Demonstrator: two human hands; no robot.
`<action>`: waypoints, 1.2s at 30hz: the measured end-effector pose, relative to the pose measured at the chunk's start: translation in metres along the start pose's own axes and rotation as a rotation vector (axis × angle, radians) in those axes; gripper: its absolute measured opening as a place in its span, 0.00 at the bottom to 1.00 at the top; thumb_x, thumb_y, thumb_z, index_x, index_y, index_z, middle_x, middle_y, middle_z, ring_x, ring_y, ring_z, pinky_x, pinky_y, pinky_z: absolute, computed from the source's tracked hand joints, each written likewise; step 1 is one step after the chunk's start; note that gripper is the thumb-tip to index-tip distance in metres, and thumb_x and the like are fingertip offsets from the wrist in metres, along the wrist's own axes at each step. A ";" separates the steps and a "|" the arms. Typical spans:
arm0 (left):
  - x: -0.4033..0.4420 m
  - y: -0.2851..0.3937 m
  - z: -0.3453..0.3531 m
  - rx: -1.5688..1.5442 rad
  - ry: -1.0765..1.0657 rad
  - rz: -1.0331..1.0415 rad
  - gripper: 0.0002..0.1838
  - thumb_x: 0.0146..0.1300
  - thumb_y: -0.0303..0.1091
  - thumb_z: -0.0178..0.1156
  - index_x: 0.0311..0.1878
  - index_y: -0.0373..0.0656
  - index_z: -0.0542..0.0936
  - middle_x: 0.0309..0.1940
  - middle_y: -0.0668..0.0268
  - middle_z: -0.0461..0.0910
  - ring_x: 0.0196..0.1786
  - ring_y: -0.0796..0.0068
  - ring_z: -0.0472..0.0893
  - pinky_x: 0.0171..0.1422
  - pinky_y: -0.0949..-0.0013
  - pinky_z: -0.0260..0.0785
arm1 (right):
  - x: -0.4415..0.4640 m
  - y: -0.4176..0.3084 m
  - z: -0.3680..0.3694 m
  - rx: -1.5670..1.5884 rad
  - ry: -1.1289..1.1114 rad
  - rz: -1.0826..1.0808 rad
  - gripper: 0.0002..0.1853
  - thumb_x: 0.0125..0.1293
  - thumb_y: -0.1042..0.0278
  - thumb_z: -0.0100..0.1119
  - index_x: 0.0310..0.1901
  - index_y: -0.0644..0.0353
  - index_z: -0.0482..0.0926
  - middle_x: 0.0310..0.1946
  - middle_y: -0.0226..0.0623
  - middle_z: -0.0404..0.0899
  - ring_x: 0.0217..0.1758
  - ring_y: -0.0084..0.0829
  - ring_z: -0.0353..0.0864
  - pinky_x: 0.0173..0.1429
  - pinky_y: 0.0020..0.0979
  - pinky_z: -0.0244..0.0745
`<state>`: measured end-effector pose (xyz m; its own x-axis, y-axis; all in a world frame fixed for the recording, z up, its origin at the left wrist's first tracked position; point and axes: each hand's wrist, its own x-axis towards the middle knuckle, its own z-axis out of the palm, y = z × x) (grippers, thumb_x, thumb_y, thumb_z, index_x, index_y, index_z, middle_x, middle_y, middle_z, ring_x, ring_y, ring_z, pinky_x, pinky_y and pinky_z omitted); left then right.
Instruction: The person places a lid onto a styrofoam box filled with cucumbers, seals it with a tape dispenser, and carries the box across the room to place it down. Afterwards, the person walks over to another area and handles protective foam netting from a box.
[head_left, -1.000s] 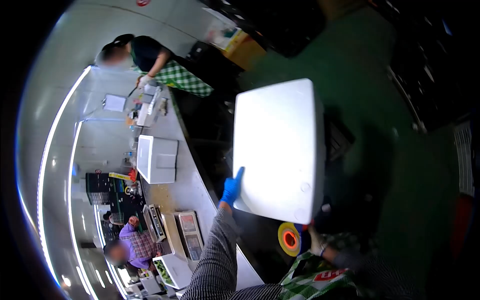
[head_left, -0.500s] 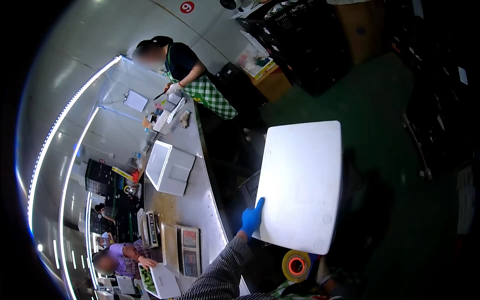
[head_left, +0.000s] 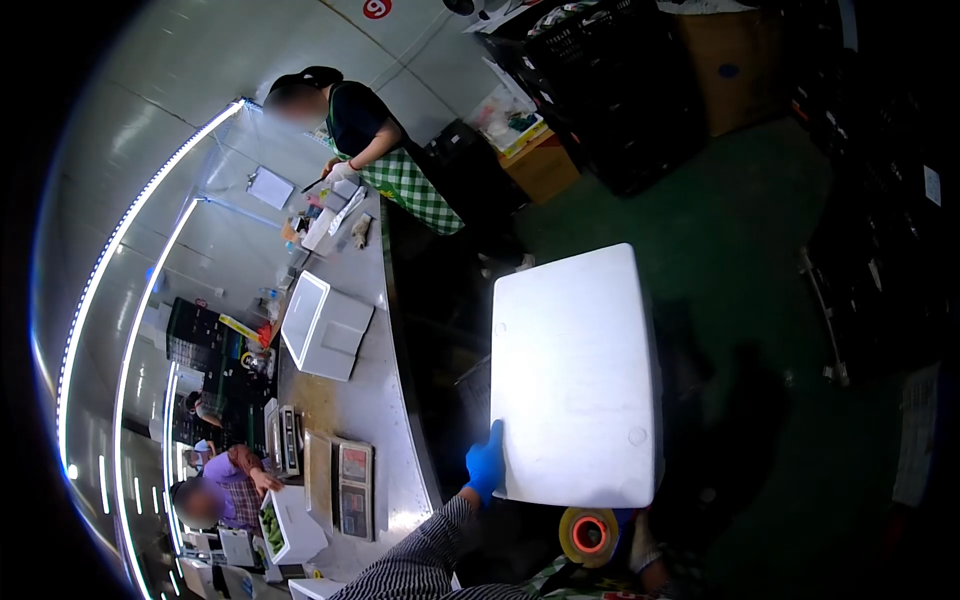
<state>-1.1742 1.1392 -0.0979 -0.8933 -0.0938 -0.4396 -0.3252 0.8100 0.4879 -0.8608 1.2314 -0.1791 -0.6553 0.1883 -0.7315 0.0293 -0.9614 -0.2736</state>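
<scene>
A white foam box (head_left: 570, 380) with rounded corners hangs in front of me, its broad smooth face toward me and a narrow side showing at right. My left hand (head_left: 486, 466), in a blue glove, grips its lower left edge; the thumb lies along the face and the other fingers are hidden behind. Under the bottom edge is a roll of clear yellowish tape (head_left: 571, 556) with an orange core. My right hand (head_left: 628, 518) is at that roll and appears to hold it; only a bit of blue glove and the wrist show, fingers mostly hidden.
A metal worktable (head_left: 400, 490) runs along the left, bearing an open white foam box (head_left: 340, 335) and weighing scales (head_left: 353, 490). A person in a checked apron (head_left: 415, 190) stands at its far end; another person (head_left: 240, 495) is beside a box of green vegetables (head_left: 290, 530). Black crates (head_left: 600, 100) are stacked behind.
The foam box and my left hand have shifted left in view, and the box has tilted so its right side shows. The table and people sit slightly further left.
</scene>
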 end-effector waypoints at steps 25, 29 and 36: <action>-0.095 -0.002 0.079 0.262 0.115 0.329 0.29 0.71 0.43 0.44 0.71 0.40 0.59 0.46 0.44 0.80 0.45 0.47 0.82 0.49 0.55 0.73 | 0.053 -0.092 -0.148 -0.030 -0.148 0.045 0.36 0.71 0.34 0.40 0.69 0.55 0.62 0.65 0.36 0.69 0.65 0.38 0.70 0.67 0.40 0.68; -0.103 0.016 0.067 0.506 0.247 0.943 0.35 0.66 0.38 0.46 0.72 0.30 0.53 0.71 0.34 0.51 0.72 0.38 0.55 0.75 0.45 0.45 | -0.026 -0.147 -0.054 -0.269 -0.007 -0.225 0.36 0.70 0.37 0.47 0.66 0.59 0.66 0.60 0.36 0.73 0.57 0.33 0.75 0.59 0.35 0.75; -0.092 0.025 0.056 0.653 -0.018 1.316 0.37 0.66 0.42 0.48 0.74 0.33 0.52 0.71 0.32 0.48 0.75 0.36 0.48 0.76 0.42 0.38 | -0.003 -0.119 -0.077 -0.230 -0.053 -0.312 0.38 0.69 0.34 0.45 0.69 0.57 0.62 0.63 0.39 0.70 0.60 0.35 0.73 0.61 0.36 0.74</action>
<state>-1.0824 1.2001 -0.0873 -0.4227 0.9057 0.0313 0.9015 0.4166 0.1172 -0.8044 1.3602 -0.1928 -0.6972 0.4479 -0.5598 -0.0132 -0.7886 -0.6147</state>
